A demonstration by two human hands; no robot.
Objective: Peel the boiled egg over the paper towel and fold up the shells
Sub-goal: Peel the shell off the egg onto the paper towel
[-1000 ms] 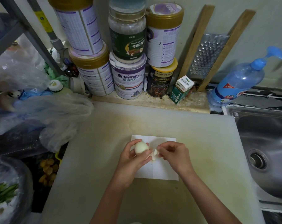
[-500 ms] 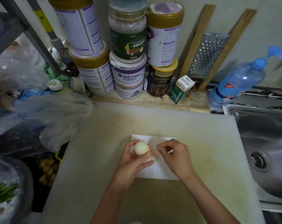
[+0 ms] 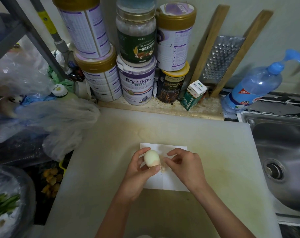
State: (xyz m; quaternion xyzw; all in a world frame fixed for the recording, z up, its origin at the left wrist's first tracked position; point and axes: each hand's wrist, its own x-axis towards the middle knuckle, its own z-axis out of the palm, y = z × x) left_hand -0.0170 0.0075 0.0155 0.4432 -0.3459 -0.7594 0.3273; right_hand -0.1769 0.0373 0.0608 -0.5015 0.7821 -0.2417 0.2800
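Observation:
My left hand [image 3: 137,172] holds a boiled egg [image 3: 151,158] upright over a white paper towel [image 3: 169,182] on the cutting board. The egg's top is bare white; a band of tan shell still clings round its lower end. My right hand [image 3: 185,166] is just right of the egg, its fingertips pinched near the shell's edge. Blurred bits of shell [image 3: 163,167] lie or hang between the two hands above the towel. The hands cover most of the towel's middle.
A large pale cutting board [image 3: 111,160] carries the towel. Stacked tins and jars [image 3: 137,79] line the back ledge, with a small carton [image 3: 194,95], a grater [image 3: 221,59] and a blue bottle [image 3: 254,86]. A steel sink [image 3: 286,162] lies right; plastic bags [image 3: 56,121] left.
The right hand went in to the egg and has drawn back a little to the right. More of the egg's white shows now, and shell bits sit between the hands.

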